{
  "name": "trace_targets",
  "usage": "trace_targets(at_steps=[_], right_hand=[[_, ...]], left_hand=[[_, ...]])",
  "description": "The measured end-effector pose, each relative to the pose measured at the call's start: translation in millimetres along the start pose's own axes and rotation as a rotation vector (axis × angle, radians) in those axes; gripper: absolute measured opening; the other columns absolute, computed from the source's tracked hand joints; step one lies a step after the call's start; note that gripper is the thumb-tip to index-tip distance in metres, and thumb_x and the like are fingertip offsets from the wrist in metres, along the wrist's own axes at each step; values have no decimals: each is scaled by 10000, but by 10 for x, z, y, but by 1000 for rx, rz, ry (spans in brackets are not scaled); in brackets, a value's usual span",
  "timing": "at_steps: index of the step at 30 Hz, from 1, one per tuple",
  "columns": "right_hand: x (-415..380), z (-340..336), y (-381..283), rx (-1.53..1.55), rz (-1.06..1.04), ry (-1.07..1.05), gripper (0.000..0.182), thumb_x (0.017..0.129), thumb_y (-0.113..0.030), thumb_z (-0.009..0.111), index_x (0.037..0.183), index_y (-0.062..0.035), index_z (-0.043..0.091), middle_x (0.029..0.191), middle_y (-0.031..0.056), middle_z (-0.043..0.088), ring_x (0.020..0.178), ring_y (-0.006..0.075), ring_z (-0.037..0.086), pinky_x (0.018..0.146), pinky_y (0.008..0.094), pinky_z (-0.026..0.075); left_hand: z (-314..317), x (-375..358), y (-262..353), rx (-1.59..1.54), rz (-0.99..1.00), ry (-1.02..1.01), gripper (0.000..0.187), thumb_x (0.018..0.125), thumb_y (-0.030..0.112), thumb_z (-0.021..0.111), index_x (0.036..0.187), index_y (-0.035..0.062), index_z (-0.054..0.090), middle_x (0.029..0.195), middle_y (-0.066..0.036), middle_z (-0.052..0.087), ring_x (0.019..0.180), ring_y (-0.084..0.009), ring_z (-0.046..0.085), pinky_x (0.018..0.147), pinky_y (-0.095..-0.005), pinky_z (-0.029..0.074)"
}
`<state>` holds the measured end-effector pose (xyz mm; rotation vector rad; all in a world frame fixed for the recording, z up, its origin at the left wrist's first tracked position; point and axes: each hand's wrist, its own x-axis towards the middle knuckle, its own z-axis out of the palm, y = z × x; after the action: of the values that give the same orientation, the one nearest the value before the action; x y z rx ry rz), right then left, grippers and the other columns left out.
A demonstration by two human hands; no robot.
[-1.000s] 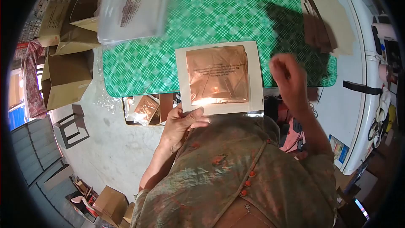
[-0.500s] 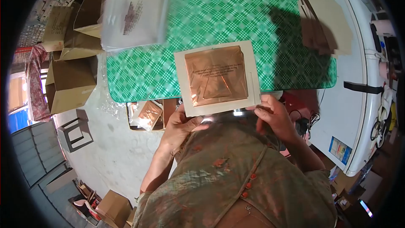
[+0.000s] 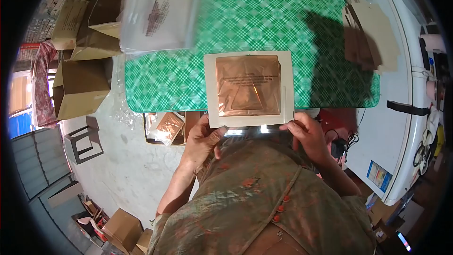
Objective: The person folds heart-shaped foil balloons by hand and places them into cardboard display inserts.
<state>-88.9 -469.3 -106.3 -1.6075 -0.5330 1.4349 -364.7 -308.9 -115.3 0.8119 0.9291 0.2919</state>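
A pale cardboard sheet [image 3: 211, 89] lies at the near edge of the green table, bearing a flat copper-coloured packet [image 3: 247, 71] with dark print and a triangular outline. Along the sheet's lower edge runs a shiny clear strip [image 3: 245, 131] that looks like plastic film. My left hand [image 3: 200, 144] pinches the lower left corner, thumb on the near side. At the lower right corner, my right hand [image 3: 306, 132] is closed with thumb and fingertips on the edge. Whether the sheet sits inside a clear bag cannot be made out.
A stack of clear printed bags [image 3: 160, 16] lies at the table's far left, with cardboard sheets [image 3: 373, 33] at the right. Below the table edge stands a box [image 3: 188, 123] holding copper packets [image 3: 167, 127]. Open cartons [image 3: 85, 85] are on the left, a white appliance [image 3: 401, 113] right.
The sheet with its packet has turned a little straighter and appears slightly lower and to the right. Both hands keep their grip; the whole view has shifted somewhat.
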Motion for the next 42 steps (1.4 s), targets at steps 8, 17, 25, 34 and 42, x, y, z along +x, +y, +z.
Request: trace_targets(at_steps=[8, 17, 25, 34, 42], right_hand=[[-33, -109, -285, 85, 110, -52, 307, 1050, -123, 541, 1306, 40, 588, 1147, 113, 727, 583, 79, 579, 493, 218, 436], [26, 32, -35, 180, -9, -46, 331, 1045, -48, 546, 1358, 51, 502, 1237, 185, 682, 1074, 255, 739, 925, 357, 612], [-45, 131, 144, -15, -178, -1, 417, 1030, 15, 543, 1423, 38, 403, 1271, 189, 674, 1128, 220, 708, 981, 357, 575], [-53, 124, 249, -238, -267, 84, 452, 1028, -29, 612, 1437, 48, 438, 1155, 169, 759, 1080, 160, 716, 941, 303, 538], [-69, 118, 285, -275, -310, 87, 527, 1019, -43, 640, 1490, 40, 418, 1161, 166, 764, 1081, 154, 708, 963, 305, 519]], left_hand=[[-39, -19, 60, -238, -51, 102, 319, 1009, -49, 617, 1321, -25, 555, 1183, -124, 673, 850, -126, 698, 666, -238, 642], [102, -86, 31, -203, -47, 31, 356, 982, -103, 631, 1311, 14, 561, 1252, -110, 677, 1204, -217, 665, 1104, -374, 559], [73, -66, -105, -15, 75, -11, 381, 997, -111, 607, 1337, 20, 497, 1306, -145, 661, 1207, -222, 662, 1069, -360, 568], [70, -69, -75, 51, 46, 13, 344, 1023, -55, 600, 1334, 5, 467, 1283, -179, 679, 1159, -284, 711, 974, -386, 626], [57, -73, -62, 51, 69, 2, 336, 1029, -35, 605, 1326, 11, 456, 1280, -186, 679, 1140, -285, 720, 951, -386, 638]])
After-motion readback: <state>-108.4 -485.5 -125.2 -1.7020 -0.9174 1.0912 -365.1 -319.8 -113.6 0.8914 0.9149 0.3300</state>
